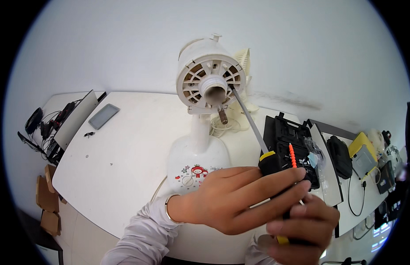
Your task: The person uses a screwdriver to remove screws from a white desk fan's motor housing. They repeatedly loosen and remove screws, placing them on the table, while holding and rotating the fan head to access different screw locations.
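A white fan body (199, 152) stands upright, its round motor housing (211, 79) facing me without a grille or blades. My left hand (233, 198) is wrapped over the black and yellow handle of a long screwdriver (251, 118). The steel shaft slants up and left, its tip at the housing's slotted face, right of the central collar. My right hand (304, 229), slightly blurred, is closed close below the left. Black and yellow handle parts (282, 240) show at its fingers; whether they belong to a second tool I cannot tell. A short metal shaft (221, 112) juts from the housing.
An open black tool case (293, 132) with an orange flexible shaft (292, 154) lies right of the fan. A cream fan part (244, 62) leans behind the fan. A grey tray (104, 116) and small hardware (89, 134) lie left. Cardboard boxes (47, 190) stand on the floor.
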`<state>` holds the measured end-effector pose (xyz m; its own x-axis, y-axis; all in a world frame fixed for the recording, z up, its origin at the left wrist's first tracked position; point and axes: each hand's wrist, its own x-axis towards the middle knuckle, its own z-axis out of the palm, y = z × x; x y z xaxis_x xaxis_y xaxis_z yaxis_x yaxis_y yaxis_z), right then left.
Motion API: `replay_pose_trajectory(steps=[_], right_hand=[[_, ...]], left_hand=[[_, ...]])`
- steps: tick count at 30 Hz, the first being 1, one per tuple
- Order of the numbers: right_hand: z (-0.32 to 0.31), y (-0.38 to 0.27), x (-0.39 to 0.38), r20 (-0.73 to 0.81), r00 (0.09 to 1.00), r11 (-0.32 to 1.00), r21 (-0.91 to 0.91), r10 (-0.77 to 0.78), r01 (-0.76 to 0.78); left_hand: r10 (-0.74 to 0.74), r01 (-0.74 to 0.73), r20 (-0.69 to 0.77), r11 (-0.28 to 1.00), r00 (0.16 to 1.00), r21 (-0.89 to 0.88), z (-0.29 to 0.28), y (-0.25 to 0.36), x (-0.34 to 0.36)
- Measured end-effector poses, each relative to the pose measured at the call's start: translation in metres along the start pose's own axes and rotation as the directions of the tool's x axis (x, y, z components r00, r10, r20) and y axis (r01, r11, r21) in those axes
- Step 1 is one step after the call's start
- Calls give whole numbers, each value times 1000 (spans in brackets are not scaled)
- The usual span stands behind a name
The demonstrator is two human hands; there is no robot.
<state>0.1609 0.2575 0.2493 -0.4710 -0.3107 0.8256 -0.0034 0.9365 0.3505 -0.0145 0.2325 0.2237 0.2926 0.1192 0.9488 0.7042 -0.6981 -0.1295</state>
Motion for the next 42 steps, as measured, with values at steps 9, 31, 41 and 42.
replay_pose_trajectory(steps=[9,31,41,42], right_hand=[[14,-16,11,-219,925,932,266,309,-248],[37,-4,14,-312,942,936,352,128,-10],[37,25,6,-273,934,957,111,-229,267],[30,29,10,-205,940,948,105,-275,300]], left_hand=[[30,-20,-110,996,993,89,5,2,-2],[-49,74,-115,971,992,229,-6,9,-5],[-114,112,70,993,991,41,-19,9,1],[-128,126,78,992,989,32,-23,9,1]])
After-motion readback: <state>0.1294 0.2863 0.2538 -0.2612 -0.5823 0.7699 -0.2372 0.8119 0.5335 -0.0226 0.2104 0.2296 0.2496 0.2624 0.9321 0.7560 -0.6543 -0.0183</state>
